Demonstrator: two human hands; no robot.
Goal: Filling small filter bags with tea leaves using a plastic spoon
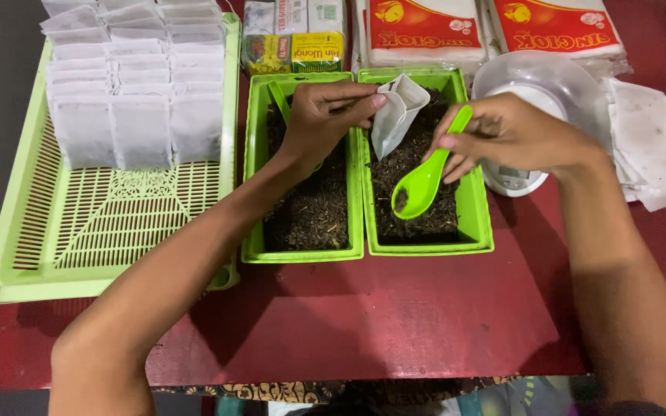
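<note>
The left hand (pixel 319 115) pinches a small white paper pouch (pixel 395 114) open by its rim, directly above the right-hand green plastic tray of dark loose leaves (pixel 472 208). Just beside it, the right hand (pixel 502 135) is closed around a green plastic spoon (pixel 425 181) carrying a few leaves. This looks like the filling step; next the spoon must rise to the pouch's mouth. Left of the grip sit a second green leaf tray (pixel 256 154) and a pale green slotted basket (pixel 79 231) of white pouches.

the spoon (pixel 425 179) is showing glossy green plastic; the small bag (pixel 396 112) is looking like matt white paper; the tray (pixel 473 208) is gleaming smooth plastic, holding rough dark crumbs (pixel 414 158).
</note>
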